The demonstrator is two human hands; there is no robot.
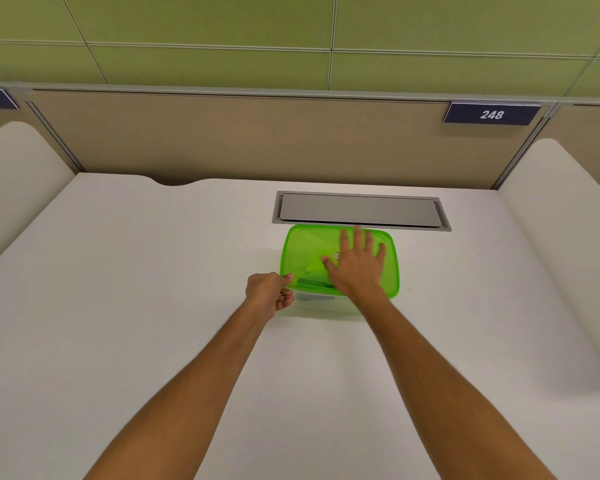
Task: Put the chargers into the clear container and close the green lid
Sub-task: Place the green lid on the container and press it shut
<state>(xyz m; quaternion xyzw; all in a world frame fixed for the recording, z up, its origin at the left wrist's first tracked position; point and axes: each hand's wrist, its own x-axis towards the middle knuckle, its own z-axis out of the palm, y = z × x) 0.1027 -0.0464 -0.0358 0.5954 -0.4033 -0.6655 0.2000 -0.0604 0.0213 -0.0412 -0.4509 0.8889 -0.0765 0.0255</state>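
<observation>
1. A white desk (153,271) fills the scene, with a tan partition (222,133) along its far edge and a green tiled wall above that.
2. A clear container (323,303) stands right of centre on the desk, just near of a grey cable hatch (359,209) set into the top.
3. The green lid (305,247) lies on the container, covering the whole opening – its far edge sits close to the hatch frame.
4. The right hand (357,265) rests flat on the lid, palm down, fingers spread and released, tips pointing to the far side.
5. The left hand (269,292) is at the lid's near-left corner; the thumb and forefinger pinch the lid's rim there, and the other fingers curl loosely beside the container wall.
6. Through the lid and the near wall a dark shape (314,282) shows inside the container – too blurred by the plastic to say with certainty that it is a charger.
7. Whether the lid is snapped fully down all round, I cannot tell.
8. Both forearms are bare and reach in from the near edge.
9. A dark plate reading 248 (492,114) hangs on the partition, far right.
10. White side panels stand at the desk's left and right.
</observation>
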